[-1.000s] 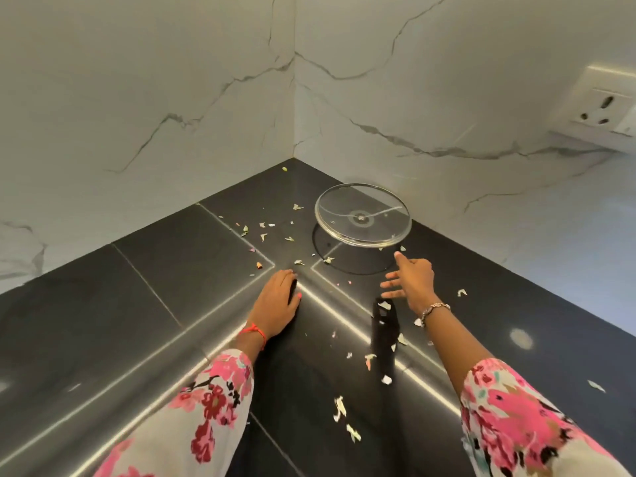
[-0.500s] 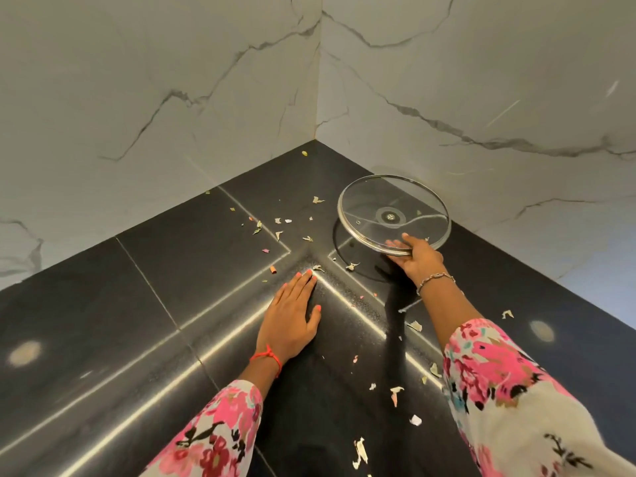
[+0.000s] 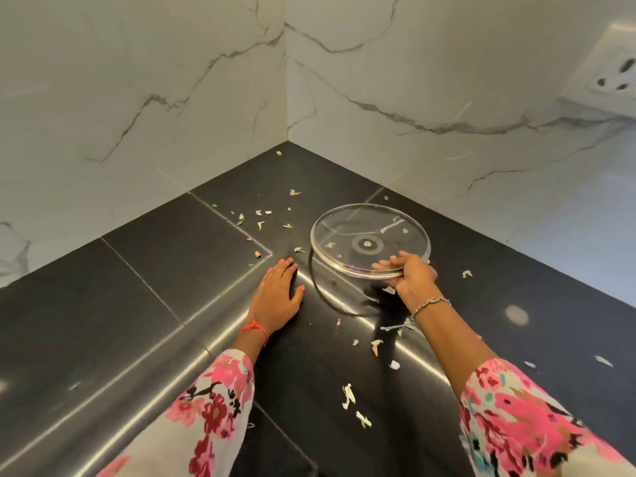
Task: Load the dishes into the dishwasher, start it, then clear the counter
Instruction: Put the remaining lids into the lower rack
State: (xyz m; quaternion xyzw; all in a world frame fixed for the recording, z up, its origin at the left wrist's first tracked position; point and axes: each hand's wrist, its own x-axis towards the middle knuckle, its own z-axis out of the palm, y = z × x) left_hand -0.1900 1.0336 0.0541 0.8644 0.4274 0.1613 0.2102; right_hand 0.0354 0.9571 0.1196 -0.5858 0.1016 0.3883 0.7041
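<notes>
A round glass lid [image 3: 358, 232] with a metal rim and a small centre fitting is held above the black counter [image 3: 148, 287] near the wall corner. My right hand [image 3: 411, 273] grips its near rim, fingers curled over the top edge, and the lid is tilted up off the surface. My left hand [image 3: 278, 294] rests flat on the counter just left of the lid, fingers straight. Small food scraps [image 3: 261, 223] lie scattered over the counter around both hands.
White marble walls [image 3: 172, 98] meet in a corner behind the lid. A white wall socket [image 3: 609, 77] sits at the upper right. More scraps [image 3: 349, 395] lie on the counter near my sleeves. The counter's raised edge runs diagonally on both sides.
My right hand reached forward, took hold of the lid's near rim and lifted it toward me. My left hand stayed flat on the counter.
</notes>
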